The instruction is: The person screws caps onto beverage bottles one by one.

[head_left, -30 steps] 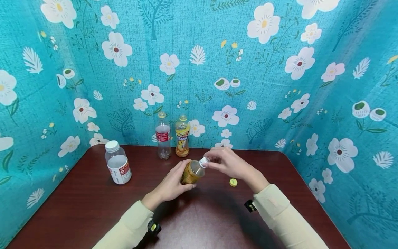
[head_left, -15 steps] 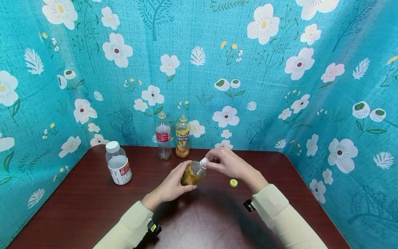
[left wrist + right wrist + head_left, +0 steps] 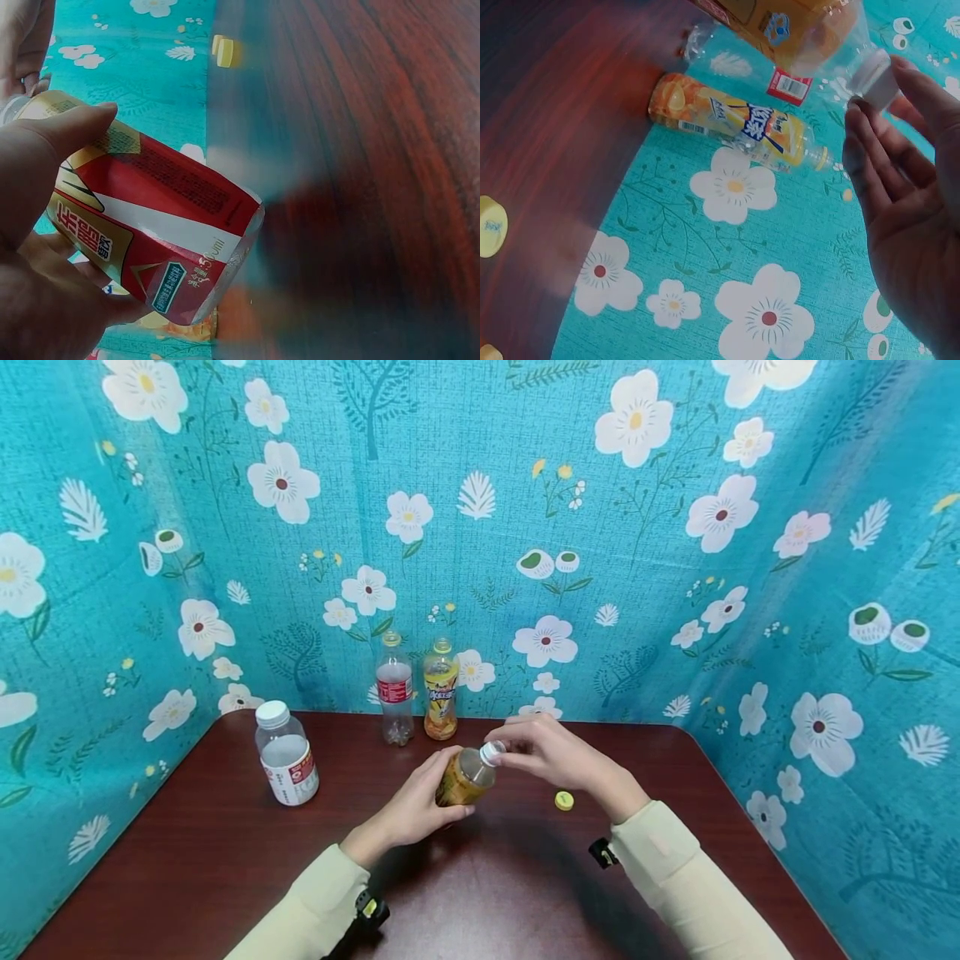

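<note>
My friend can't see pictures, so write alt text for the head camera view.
A person's left hand grips a tilted bottle while the right hand pinches the white cap at its neck, over a dark table. Behind stand a red-labelled bottle and a yellow-labelled bottle, before a blue floral curtain; a white-lidded jar stands left, and a yellow cap lies right.

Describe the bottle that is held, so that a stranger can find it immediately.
Find the dark table before the blue curtain. Over its middle, the left hand grips the bottle, labelled red and gold, and the right hand pinches its white cap. Among the bottles, only this one is tilted.
</note>
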Demonstrator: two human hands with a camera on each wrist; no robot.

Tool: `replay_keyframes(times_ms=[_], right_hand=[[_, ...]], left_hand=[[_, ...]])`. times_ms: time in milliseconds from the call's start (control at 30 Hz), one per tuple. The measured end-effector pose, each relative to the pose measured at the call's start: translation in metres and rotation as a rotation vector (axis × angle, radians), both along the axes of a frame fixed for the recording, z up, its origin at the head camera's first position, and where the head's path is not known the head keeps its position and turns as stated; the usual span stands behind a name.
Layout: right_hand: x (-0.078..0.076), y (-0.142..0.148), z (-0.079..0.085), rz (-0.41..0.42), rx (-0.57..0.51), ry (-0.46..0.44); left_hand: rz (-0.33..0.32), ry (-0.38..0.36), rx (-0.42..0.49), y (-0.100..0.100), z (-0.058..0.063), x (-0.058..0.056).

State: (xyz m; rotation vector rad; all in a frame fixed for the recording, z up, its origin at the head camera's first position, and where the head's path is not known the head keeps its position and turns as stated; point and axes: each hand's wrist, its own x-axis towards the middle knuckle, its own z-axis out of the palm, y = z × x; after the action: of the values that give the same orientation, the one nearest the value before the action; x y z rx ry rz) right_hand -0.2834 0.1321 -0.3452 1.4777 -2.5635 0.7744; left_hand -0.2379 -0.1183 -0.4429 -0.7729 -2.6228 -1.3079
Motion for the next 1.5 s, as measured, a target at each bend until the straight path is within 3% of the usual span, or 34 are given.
replay_keyframes(times_ms=[133,267,500,633,933,1133,1300,1500], right_hand=[[-0.003,0.004,0.002,0.053,0.031,-0.002],[-0.003,0.004,0.003,0.055,0.037,-0.002],[-0.001,-0.001,0.0,-0.088,0.043,0.002],[0.0,-0.001,-0.003,-0.129,0.05,0.006],[-0.002,0.007,-0.005,-0.019,0.051,-0.154],[-0.001,0.006,-0.004,-0.026,0.032,-0.2],[-0.001,0.003,-0.004,-0.057,0.005,-0.174],[-0.002,-0.004,-0.006,-0.114,0.017,-0.071]], left_hand=[[-0.01,-0.002,0.005,-0.001,-0.001,-0.001],[-0.013,-0.013,0.003,-0.001,-0.001,0.0],[-0.011,-0.022,0.005,0.001,-0.001,0.0],[-0.006,-0.032,0.01,0.001,-0.001,0.0],[-0.037,-0.059,0.011,0.001,-0.001,-0.001],[-0.05,-0.058,0.015,0.0,0.0,-0.002],[-0.046,-0.054,0.015,0.001,0.0,-0.001],[-0.044,-0.046,0.005,0.001,-0.001,-0.001]])
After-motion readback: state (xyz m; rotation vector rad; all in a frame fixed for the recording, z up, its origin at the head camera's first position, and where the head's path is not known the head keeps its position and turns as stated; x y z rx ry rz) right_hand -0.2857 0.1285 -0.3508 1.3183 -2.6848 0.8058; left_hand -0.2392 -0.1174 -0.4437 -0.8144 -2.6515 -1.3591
